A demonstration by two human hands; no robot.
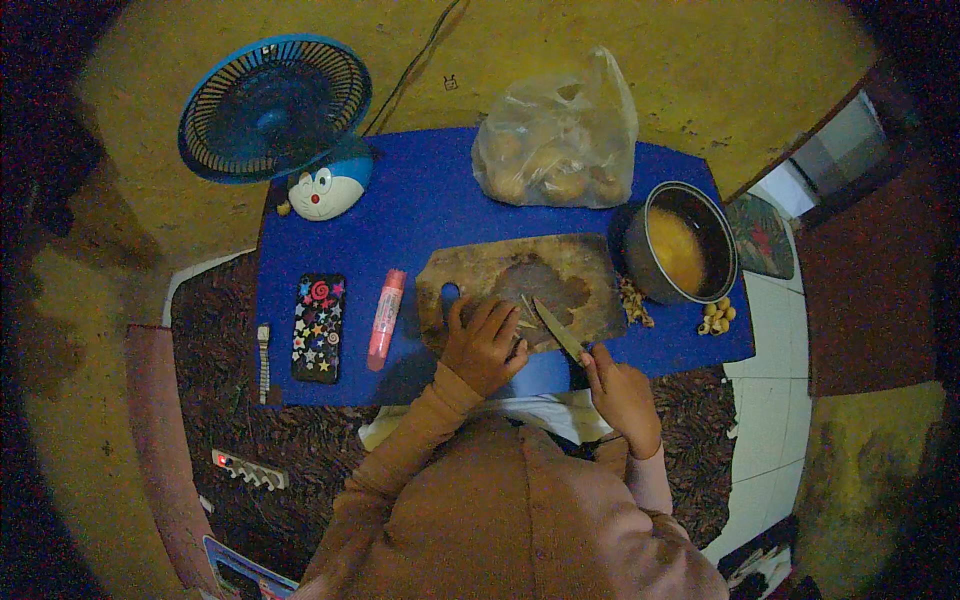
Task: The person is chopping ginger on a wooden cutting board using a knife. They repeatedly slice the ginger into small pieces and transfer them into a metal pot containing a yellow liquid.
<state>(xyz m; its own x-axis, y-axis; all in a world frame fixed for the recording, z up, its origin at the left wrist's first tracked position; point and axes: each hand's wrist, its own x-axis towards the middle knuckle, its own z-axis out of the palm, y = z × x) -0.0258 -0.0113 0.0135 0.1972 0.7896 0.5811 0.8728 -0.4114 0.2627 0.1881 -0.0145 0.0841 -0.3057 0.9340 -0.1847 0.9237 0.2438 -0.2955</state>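
My right hand point(626, 401) holds a kitchen knife point(559, 328) by its handle, the blade pointing up and left over a worn wooden cutting board point(592, 262). My left hand point(484, 345) rests on the board's lower left part, fingers bent and close together. Thin pale strips of food point(527, 319) lie between that hand and the blade. Whatever is under the left fingers is hidden. A dark wet patch point(555, 289) marks the middle of the board, and the blade's tip lies over it.
A metal pot point(637, 259) with yellowish contents stands right of the board, near brown scraps point(636, 301) and small round pale pieces point(717, 315). Behind sits a plastic bag point(555, 150) of round tan produce. Leftward are a pink tube point(387, 319), a star-patterned phone case point(319, 326), a wristwatch point(264, 364) and a fan point(277, 109).
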